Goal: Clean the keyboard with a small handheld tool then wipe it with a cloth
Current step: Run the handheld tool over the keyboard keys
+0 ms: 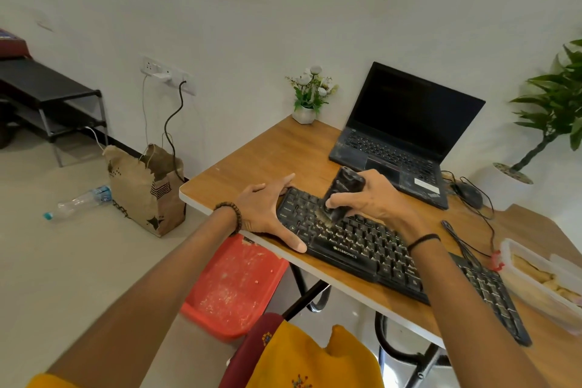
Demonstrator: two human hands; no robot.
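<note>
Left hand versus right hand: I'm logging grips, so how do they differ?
The left hand lies open, bracing the keyboard; the right hand grips the black tool, its brush on the keys. The left wrist wears a beaded bracelet, the right a thin black band. Both are at the keyboard.

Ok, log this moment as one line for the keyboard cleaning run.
step: tool cleaning | left hand: flat, braces keyboard left end | right hand: grips handheld tool, brush end on left-side keys

Left hand (267, 214) lies flat, fingers and thumb spread. Right hand (374, 198), just beside it, grips the handheld tool (345, 187) with curled fingers. Both forearms extend forward.
</note>
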